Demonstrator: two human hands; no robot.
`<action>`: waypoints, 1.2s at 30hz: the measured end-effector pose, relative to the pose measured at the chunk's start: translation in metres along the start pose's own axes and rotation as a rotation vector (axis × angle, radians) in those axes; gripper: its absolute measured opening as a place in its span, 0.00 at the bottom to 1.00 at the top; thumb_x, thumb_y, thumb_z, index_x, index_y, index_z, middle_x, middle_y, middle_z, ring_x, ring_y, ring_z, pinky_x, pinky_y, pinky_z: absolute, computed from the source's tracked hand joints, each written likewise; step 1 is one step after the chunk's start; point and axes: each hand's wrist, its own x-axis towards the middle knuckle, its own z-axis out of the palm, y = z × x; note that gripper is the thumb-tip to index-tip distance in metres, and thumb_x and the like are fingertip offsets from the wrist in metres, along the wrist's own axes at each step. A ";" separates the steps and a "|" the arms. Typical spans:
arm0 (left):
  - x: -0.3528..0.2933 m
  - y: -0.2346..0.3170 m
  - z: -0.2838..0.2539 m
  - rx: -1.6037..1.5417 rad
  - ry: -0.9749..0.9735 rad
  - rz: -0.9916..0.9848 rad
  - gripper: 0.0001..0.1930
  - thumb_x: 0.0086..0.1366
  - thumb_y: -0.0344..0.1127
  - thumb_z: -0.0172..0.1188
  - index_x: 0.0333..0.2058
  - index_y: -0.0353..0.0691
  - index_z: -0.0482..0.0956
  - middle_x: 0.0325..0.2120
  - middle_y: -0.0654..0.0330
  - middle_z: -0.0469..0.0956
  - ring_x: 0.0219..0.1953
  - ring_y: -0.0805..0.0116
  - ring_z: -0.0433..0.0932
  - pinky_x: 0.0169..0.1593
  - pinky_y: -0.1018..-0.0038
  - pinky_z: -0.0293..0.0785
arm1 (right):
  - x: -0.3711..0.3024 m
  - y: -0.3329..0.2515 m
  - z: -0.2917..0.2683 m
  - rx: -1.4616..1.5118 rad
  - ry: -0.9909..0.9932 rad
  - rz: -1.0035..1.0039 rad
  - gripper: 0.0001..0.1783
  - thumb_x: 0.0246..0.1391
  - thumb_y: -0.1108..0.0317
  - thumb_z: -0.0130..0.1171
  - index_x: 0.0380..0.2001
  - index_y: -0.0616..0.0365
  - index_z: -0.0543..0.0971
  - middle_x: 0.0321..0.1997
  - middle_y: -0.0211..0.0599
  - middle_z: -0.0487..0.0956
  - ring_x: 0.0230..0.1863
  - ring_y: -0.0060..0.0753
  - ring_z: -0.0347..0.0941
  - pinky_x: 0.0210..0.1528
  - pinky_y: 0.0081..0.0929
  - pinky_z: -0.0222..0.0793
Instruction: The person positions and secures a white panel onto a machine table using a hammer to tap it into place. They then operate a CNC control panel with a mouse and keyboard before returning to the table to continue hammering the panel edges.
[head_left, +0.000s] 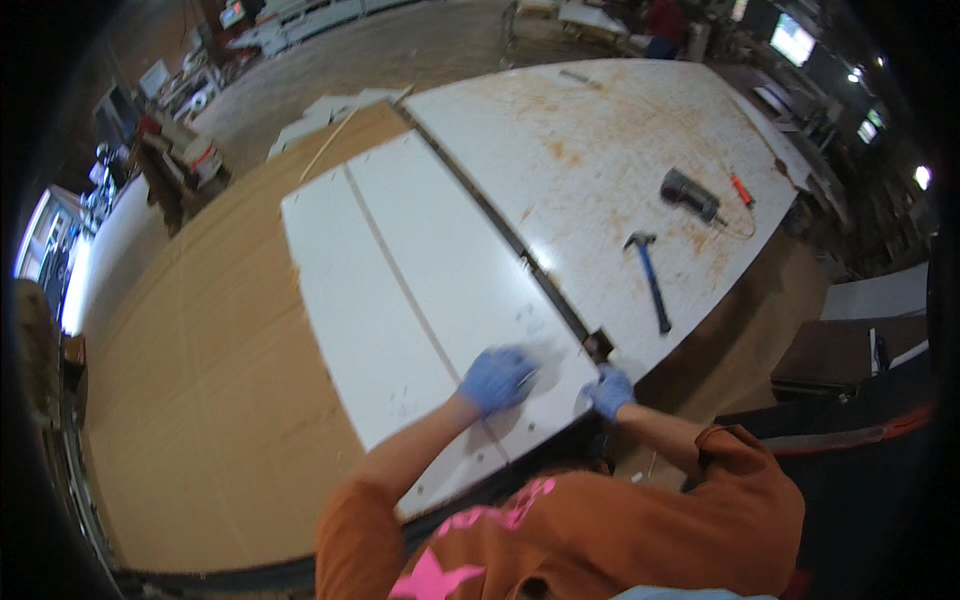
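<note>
As the panel (450, 295) points lengthwise forward-left, I cannot tell left hand's (497, 381) or right hand's (609, 392) grip.

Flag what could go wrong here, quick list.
1. Pinch: the right hand sits close to the small dark block at the near end of the dark gap; if the white panel shifts, that hand might get nipped.
2. Drop: the hammer lies loose, handle end near the edge of the stained white surface; a stray elbow could knock it off.
</note>
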 end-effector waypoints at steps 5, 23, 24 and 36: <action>0.098 0.027 0.076 0.063 0.111 0.366 0.10 0.55 0.41 0.56 0.34 0.47 0.80 0.41 0.58 0.77 0.48 0.59 0.74 0.51 0.64 0.68 | -0.015 0.000 0.020 -0.285 0.318 -0.120 0.28 0.39 0.57 0.65 0.45 0.59 0.76 0.44 0.53 0.76 0.47 0.55 0.72 0.52 0.42 0.68; 0.129 0.046 0.117 0.067 -0.133 0.053 0.13 0.58 0.41 0.53 0.32 0.44 0.83 0.39 0.54 0.79 0.47 0.56 0.76 0.47 0.62 0.70 | 0.000 -0.003 0.018 -0.066 0.287 -0.084 0.22 0.47 0.62 0.60 0.46 0.59 0.76 0.43 0.58 0.78 0.47 0.60 0.73 0.49 0.41 0.69; 0.130 0.047 0.115 0.071 -0.126 0.054 0.13 0.57 0.42 0.53 0.33 0.43 0.83 0.40 0.53 0.79 0.48 0.56 0.75 0.47 0.62 0.70 | 0.000 0.000 0.018 -0.077 0.290 -0.083 0.22 0.47 0.62 0.60 0.46 0.60 0.76 0.42 0.58 0.78 0.46 0.60 0.74 0.48 0.40 0.70; 0.115 0.039 0.096 0.023 -0.158 0.128 0.17 0.55 0.46 0.54 0.38 0.43 0.82 0.41 0.51 0.78 0.49 0.54 0.75 0.49 0.61 0.69 | -0.016 0.004 0.027 -0.157 0.401 -0.216 0.23 0.44 0.58 0.61 0.42 0.62 0.75 0.39 0.57 0.76 0.43 0.61 0.70 0.48 0.48 0.66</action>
